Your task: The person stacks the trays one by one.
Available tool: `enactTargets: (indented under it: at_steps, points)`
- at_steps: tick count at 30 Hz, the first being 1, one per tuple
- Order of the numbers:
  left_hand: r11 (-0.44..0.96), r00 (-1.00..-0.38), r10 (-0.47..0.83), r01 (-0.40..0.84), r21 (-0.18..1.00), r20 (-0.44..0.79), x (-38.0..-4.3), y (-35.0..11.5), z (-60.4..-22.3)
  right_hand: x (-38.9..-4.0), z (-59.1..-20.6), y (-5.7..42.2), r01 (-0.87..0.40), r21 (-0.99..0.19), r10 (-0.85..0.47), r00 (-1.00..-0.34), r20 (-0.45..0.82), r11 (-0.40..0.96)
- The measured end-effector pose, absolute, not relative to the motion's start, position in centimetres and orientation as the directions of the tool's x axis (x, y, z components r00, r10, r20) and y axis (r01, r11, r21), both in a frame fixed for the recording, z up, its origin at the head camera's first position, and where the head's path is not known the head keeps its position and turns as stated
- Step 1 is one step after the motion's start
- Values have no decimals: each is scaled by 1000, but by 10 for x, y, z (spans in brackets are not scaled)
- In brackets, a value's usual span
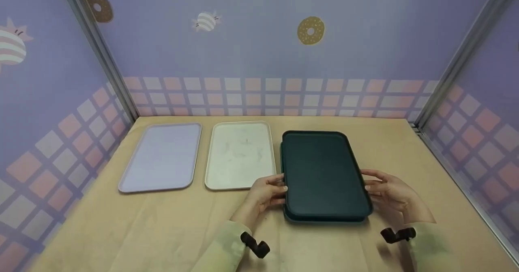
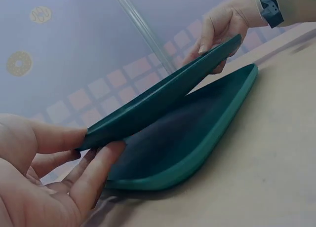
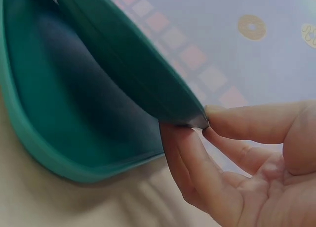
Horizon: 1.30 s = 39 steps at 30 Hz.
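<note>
While the left grip [image 1: 264, 191] pinches one side of the top tray [image 1: 324, 174], the right grip [image 1: 391, 189] pinches the other, fingers bent underneath, holding it over the bottom tray [image 2: 195, 162] on the bench [image 1: 162, 231].

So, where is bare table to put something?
The table is bare in front of the lilac tray, and between the right grip and right wall; crowded where that grip and the left grip hold the upper green tray.
</note>
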<state>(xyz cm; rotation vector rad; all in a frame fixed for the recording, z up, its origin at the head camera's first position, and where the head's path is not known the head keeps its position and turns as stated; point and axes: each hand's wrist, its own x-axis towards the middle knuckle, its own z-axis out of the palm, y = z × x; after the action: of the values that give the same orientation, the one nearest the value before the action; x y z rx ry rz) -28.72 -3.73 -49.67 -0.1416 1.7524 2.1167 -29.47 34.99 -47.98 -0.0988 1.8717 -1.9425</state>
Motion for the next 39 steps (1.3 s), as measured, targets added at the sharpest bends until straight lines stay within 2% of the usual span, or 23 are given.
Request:
enactTargets:
  at_steps: [10,19,32,39]
  points:
    - [90,-955,180,-221,971,-234,-283,-35,-499,-296,-484,343,262,-960,-291,-915,-279,97]
    - [255,-976,166,-97,962,-142,-279,-29,-496,-296,-487,336,265,-942,-216,-927,-307,204]
    - [359,-990,134,3,933,-49,-279,-21,-500,-295,-489,334,249,-929,-212,-927,-310,272]
    - [368,-991,135,36,929,-16,-280,-21,-500,-294,-487,333,247,-927,-200,-930,-309,281]
